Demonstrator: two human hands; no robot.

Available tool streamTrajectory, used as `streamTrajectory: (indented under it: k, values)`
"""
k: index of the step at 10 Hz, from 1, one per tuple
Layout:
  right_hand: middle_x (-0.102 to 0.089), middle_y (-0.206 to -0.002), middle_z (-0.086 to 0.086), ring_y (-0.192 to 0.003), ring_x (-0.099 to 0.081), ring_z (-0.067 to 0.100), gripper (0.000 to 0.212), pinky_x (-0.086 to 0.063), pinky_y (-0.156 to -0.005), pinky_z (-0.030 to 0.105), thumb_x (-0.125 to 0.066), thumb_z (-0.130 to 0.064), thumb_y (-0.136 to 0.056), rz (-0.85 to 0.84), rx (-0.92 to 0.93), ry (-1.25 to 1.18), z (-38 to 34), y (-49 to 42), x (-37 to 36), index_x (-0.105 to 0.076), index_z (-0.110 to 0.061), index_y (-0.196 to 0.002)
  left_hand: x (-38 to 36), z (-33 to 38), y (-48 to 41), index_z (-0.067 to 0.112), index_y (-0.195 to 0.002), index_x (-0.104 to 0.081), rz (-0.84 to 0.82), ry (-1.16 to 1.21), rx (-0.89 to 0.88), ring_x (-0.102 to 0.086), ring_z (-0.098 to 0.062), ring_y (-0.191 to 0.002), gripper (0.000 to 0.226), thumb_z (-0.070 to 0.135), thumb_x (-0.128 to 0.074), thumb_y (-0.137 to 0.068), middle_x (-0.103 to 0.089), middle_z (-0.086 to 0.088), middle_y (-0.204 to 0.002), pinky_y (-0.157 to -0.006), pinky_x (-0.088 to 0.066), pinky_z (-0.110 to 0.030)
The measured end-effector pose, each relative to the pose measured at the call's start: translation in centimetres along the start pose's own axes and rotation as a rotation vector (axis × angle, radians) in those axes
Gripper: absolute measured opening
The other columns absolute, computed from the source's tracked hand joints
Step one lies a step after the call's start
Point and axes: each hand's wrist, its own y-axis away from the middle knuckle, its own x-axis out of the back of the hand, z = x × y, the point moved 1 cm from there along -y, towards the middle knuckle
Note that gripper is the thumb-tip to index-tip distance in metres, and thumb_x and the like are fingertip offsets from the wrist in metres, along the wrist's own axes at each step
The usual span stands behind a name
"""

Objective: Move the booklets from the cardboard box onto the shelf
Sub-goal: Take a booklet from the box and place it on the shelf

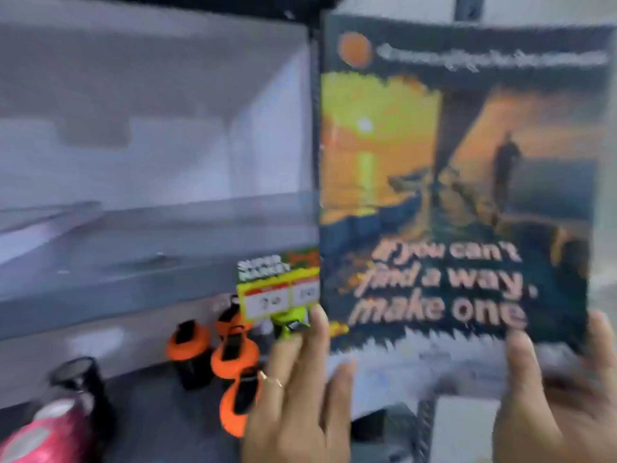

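Booklet (457, 182): one copy, sunset cover with a printed motto, held upright and facing the wearer, at the right of the view, in front of the shelf's upright post. Picture blurred throughout.

Shelf (140, 262): grey board, left of and above the fingers; bare where visible, probably the spot the copy is meant for.

Bottles (213, 359): orange-and-black, on the lower level, just left of the left hand; a red-topped item farther left.

Price tag (280, 289): yellow and green, clipped at the shelf edge just above the left fingers.

Left hand (300, 396): fingers spread, tips at the booklet's lower left corner, steadying it.

Right hand (561, 402): fingers grasping the lower right corner, likely carrying the weight.

Cardboard box: not in view.
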Motion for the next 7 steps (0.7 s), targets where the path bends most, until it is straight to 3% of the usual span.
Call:
streamTrajectory:
  k: [1,2,3,4,5,6,7]
  values:
    - [-0.051,-0.138,0.007,-0.129,-0.049,0.022,0.064,-0.038,-0.109,0.031,-0.057,-0.051,-0.083,-0.200,0.118,-0.096,-4.6,-3.1,-0.8,-0.048,-0.014,-0.135,3.5,-1.5,-5.7,0.007,-0.122,-0.062,0.024,0.204,0.101,-0.046,-0.008,-0.074,0.049,0.031,-0.061,-0.079,-0.062,0.000,-0.084,-0.074,-0.032,-0.005]
    - [-0.064,-0.126,0.011,-0.117,-0.057,0.031,0.037,-0.040,-0.094,0.027,-0.060,-0.011,-0.086,-0.271,0.188,-0.028,-10.0,-6.3,-6.2,-0.061,-0.010,-0.123,5.1,-5.9,-12.5,0.008,-0.124,-0.057,-0.041,0.032,0.308,-0.049,-0.019,-0.087,0.042,0.029,-0.061,-0.087,-0.049,-0.004,-0.084,-0.067,-0.028,-0.022]
    - [-0.066,-0.120,0.021,-0.113,-0.058,0.037,0.033,-0.042,-0.093,0.032,-0.055,-0.003,-0.085,-0.456,0.177,0.108,-12.4,-8.0,-10.7,-0.063,-0.005,-0.118,5.1,-7.6,-16.3,0.004,-0.095,-0.060,-0.222,-0.111,0.417,-0.056,-0.036,-0.100,0.025,0.028,-0.060,-0.088,-0.056,-0.015,-0.086,-0.070,-0.036,-0.033]
    - [-0.065,-0.117,0.027,-0.111,-0.058,0.042,0.029,-0.048,-0.094,0.041,-0.049,-0.002,-0.084,-0.666,0.124,0.344,-10.9,-9.1,-14.3,-0.063,0.004,-0.109,3.3,-8.6,-17.9,-0.004,-0.098,-0.064,-0.604,-0.230,0.450,-0.059,-0.039,-0.106,0.033,0.027,-0.061,-0.087,-0.065,-0.027,-0.107,-0.082,-0.047,-0.040]
    - [-0.060,-0.124,0.024,-0.118,-0.053,0.042,0.030,-0.040,-0.101,0.046,-0.047,-0.009,-0.087,-0.787,0.099,0.546,-10.0,-8.5,-15.0,-0.058,0.000,-0.114,2.9,-8.9,-17.8,-0.004,-0.101,-0.064,-0.757,-0.340,0.460,-0.060,-0.037,-0.106,0.042,0.035,-0.061,-0.086,-0.064,-0.027,-0.113,-0.085,-0.048,-0.038]
    - [-0.060,-0.124,0.020,-0.121,-0.048,0.040,0.034,-0.023,-0.111,0.054,-0.055,-0.025,-0.088,-0.654,0.253,0.543,-7.9,-7.7,-12.7,-0.057,-0.006,-0.117,2.0,-6.8,-17.3,0.004,-0.101,-0.066,-0.578,-0.573,0.253,-0.054,-0.039,-0.108,0.042,0.042,-0.061,-0.084,-0.063,-0.023,-0.112,-0.088,-0.047,-0.041]
    - [-0.065,-0.118,0.017,-0.117,-0.054,0.035,0.033,-0.021,-0.112,0.056,-0.057,-0.023,-0.088,-0.240,0.429,0.265,-4.5,-5.8,-8.1,-0.061,-0.004,-0.115,-0.8,-2.2,-14.6,0.008,-0.096,-0.068,-0.178,-0.485,-0.075,-0.057,-0.040,-0.097,0.023,0.027,-0.066,-0.083,-0.065,-0.020,-0.099,-0.076,-0.050,-0.041]
